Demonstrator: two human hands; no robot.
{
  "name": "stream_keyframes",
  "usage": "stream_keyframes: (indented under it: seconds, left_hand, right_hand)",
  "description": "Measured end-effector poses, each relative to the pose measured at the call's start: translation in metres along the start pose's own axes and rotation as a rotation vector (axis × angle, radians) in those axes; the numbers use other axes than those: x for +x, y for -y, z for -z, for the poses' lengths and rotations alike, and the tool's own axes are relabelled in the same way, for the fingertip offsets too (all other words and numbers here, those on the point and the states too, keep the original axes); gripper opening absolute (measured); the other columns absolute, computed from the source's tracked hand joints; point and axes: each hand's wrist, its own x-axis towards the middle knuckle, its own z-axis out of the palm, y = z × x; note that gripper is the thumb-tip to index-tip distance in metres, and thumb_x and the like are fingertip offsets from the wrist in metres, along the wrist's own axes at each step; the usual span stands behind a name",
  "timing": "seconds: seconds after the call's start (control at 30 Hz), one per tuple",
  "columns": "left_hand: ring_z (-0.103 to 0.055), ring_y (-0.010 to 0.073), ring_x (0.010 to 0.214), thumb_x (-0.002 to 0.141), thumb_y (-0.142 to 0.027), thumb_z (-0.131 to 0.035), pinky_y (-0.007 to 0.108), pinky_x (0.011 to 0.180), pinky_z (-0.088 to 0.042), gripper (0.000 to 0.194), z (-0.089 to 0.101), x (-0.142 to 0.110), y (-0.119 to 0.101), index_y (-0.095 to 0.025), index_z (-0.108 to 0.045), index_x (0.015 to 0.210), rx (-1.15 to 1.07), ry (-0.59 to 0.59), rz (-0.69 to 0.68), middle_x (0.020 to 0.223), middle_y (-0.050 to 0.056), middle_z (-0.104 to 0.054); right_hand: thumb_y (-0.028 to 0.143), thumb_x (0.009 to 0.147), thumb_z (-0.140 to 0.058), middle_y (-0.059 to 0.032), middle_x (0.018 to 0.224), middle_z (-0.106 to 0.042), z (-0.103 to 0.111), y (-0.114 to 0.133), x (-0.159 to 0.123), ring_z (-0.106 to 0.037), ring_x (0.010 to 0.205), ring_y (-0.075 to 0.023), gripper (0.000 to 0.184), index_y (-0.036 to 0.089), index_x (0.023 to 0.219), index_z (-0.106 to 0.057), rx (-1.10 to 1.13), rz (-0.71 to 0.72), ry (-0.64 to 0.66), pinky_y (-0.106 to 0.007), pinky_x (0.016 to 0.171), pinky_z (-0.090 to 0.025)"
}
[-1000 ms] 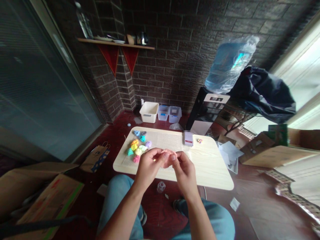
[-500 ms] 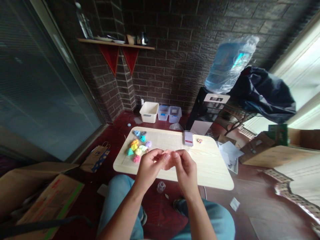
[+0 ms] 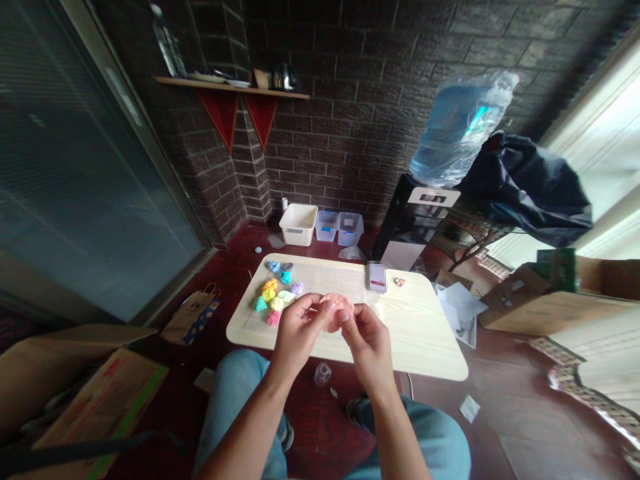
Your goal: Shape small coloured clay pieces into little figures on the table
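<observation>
A flattened, pinkish piece of modelling clay [image 3: 336,305] is held up between both hands over the front of the low table [image 3: 425,333]. My left hand [image 3: 303,325] pinches its left edge, thumb on the near face. My right hand [image 3: 369,335] grips the lower right edge in the same way. Fingers behind the clay are partly hidden. To the left of my hands, several soft clay lumps lie on a clear textured mat [image 3: 325,283], among them a pink lump [image 3: 273,318], a green lump [image 3: 261,304], an orange lump [image 3: 271,285] and a lilac lump [image 3: 297,288].
A phone [image 3: 377,277] and a small cluster of coloured beads or bits [image 3: 399,282] lie at the table's back right. Behind it stand a white bin [image 3: 299,225] and two clear bins. A water dispenser [image 3: 417,220] is at the back right. Below sits a small clear container [image 3: 323,374].
The clay has been turned up so more of its flat face shows above my fingers. My right hand has shifted slightly left and down along its edge.
</observation>
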Motion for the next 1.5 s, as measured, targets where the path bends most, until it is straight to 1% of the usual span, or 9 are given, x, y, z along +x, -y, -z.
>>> stream_keyframes:
  seconds: [0.17, 0.27, 0.4, 0.53, 0.73, 1.07, 1.2, 1.33, 1.5]
  left_hand:
    - [-0.058, 0.0137, 0.077, 0.079, -0.038, -0.067, 0.021, 0.065, -0.045, 0.024, 0.001, 0.001, -0.005, -0.015, -0.064, 0.086, 0.006, 0.090, 0.008, 0.086, 0.005, -0.066]
    - [-0.055, 0.0128, 0.070, 0.079, -0.038, -0.067, 0.022, 0.061, -0.043, 0.025, 0.003, 0.004, -0.003, -0.013, -0.064, 0.081, 0.003, 0.139, 0.022, 0.078, 0.004, -0.064]
    - [-0.053, 0.0114, 0.068, 0.080, -0.035, -0.067, 0.022, 0.060, -0.042, 0.023, 0.004, 0.006, 0.001, -0.013, -0.065, 0.077, -0.004, 0.114, -0.008, 0.075, 0.004, -0.063]
    - [-0.052, 0.0099, 0.061, 0.081, -0.034, -0.066, 0.022, 0.057, -0.041, 0.022, 0.002, 0.006, -0.001, -0.012, -0.068, 0.081, -0.075, 0.124, -0.010, 0.069, 0.002, -0.062]
    - [-0.048, 0.0087, 0.051, 0.081, -0.031, -0.066, 0.022, 0.051, -0.038, 0.021, 0.000, 0.007, 0.000, -0.011, -0.069, 0.079, -0.155, 0.135, 0.012, 0.054, 0.000, -0.056]
    - [-0.048, 0.0096, 0.057, 0.081, -0.036, -0.066, 0.024, 0.058, -0.038, 0.026, 0.001, 0.007, 0.001, -0.012, -0.068, 0.090, -0.171, 0.214, 0.076, 0.062, 0.000, -0.058]
    - [-0.050, 0.0107, 0.061, 0.076, -0.041, -0.070, 0.023, 0.058, -0.037, 0.031, 0.005, 0.008, 0.004, -0.011, -0.069, 0.082, -0.047, 0.145, 0.141, 0.065, 0.002, -0.061]
    - [-0.051, 0.0115, 0.063, 0.073, -0.042, -0.072, 0.023, 0.060, -0.037, 0.030, 0.007, 0.009, 0.011, -0.012, -0.070, 0.079, -0.019, 0.074, 0.106, 0.066, 0.002, -0.063]
    - [-0.052, 0.0113, 0.066, 0.075, -0.039, -0.072, 0.022, 0.064, -0.038, 0.026, 0.004, 0.006, 0.018, -0.014, -0.069, 0.073, -0.050, 0.034, 0.081, 0.067, 0.001, -0.064]
  right_hand:
    - [0.037, 0.087, -0.062, 0.0013, 0.068, -0.062, 0.002, 0.001, -0.001, -0.053, 0.064, -0.0111, 0.022, 0.019, 0.075, -0.059, 0.026, 0.017, 0.014, -0.023, 0.062, -0.041]
    - [0.036, 0.086, -0.063, 0.0006, 0.068, -0.063, 0.002, 0.001, -0.001, -0.055, 0.064, -0.0116, 0.022, 0.018, 0.074, -0.059, 0.021, 0.012, 0.019, -0.024, 0.063, -0.042]
    - [0.039, 0.086, -0.063, 0.0007, 0.066, -0.062, 0.002, 0.002, -0.002, -0.054, 0.063, -0.0119, 0.024, 0.018, 0.075, -0.059, 0.033, -0.029, 0.030, -0.024, 0.062, -0.041]
    - [0.042, 0.086, -0.063, 0.0026, 0.065, -0.060, 0.004, 0.002, -0.003, -0.042, 0.054, -0.0089, 0.023, 0.019, 0.079, -0.062, 0.028, -0.072, 0.045, -0.023, 0.055, -0.036]
    - [0.039, 0.086, -0.062, 0.0054, 0.056, -0.047, 0.007, 0.001, 0.000, -0.037, 0.053, -0.0093, 0.026, 0.020, 0.069, -0.059, -0.014, -0.008, 0.026, -0.023, 0.054, -0.032]
    - [0.045, 0.085, -0.062, 0.0055, 0.057, -0.045, 0.013, -0.010, 0.001, -0.031, 0.051, -0.0079, 0.030, 0.019, 0.070, -0.056, 0.071, -0.096, -0.006, -0.022, 0.049, -0.027]
    - [0.046, 0.085, -0.061, 0.0028, 0.062, -0.052, 0.015, -0.005, 0.003, -0.033, 0.051, -0.0086, 0.030, 0.019, 0.073, -0.060, 0.030, -0.095, 0.013, -0.023, 0.048, -0.026]
    - [0.048, 0.083, -0.062, 0.0030, 0.066, -0.053, 0.012, -0.004, 0.004, -0.033, 0.051, -0.0091, 0.032, 0.020, 0.097, -0.063, 0.011, -0.128, -0.001, -0.024, 0.047, -0.024]
    - [0.049, 0.084, -0.061, 0.0029, 0.065, -0.051, 0.007, -0.011, 0.002, -0.034, 0.053, -0.0088, 0.032, 0.018, 0.078, -0.058, 0.014, -0.130, 0.005, -0.023, 0.048, -0.027]
